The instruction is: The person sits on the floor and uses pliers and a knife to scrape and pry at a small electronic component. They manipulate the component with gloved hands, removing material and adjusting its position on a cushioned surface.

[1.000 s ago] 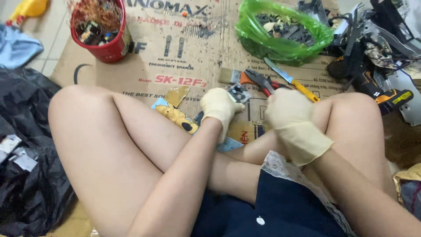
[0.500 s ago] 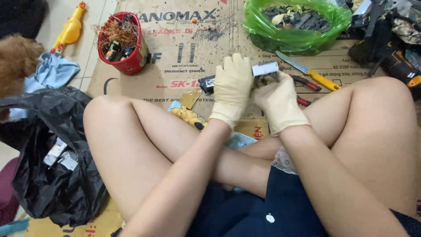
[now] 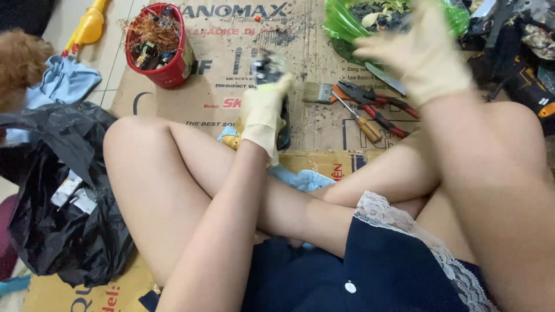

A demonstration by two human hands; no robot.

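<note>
I sit cross-legged on a cardboard sheet, both hands in cream rubber gloves. My left hand is raised above my knee and grips a small dark electronic part, which is blurred. My right hand is stretched far forward with its fingers spread and nothing in it. It hovers at the near edge of a green plastic bag that holds dark scrap pieces. This hand is blurred too.
On the cardboard ahead of me lie red-handled pliers, a screwdriver, a small brush and a knife. A red bucket of copper wire and parts stands far left. A black plastic bag lies beside my left leg.
The hands were together over a small part; now they have separated. The right hand has moved forward and right to the green bag, while the left keeps the dark part.
</note>
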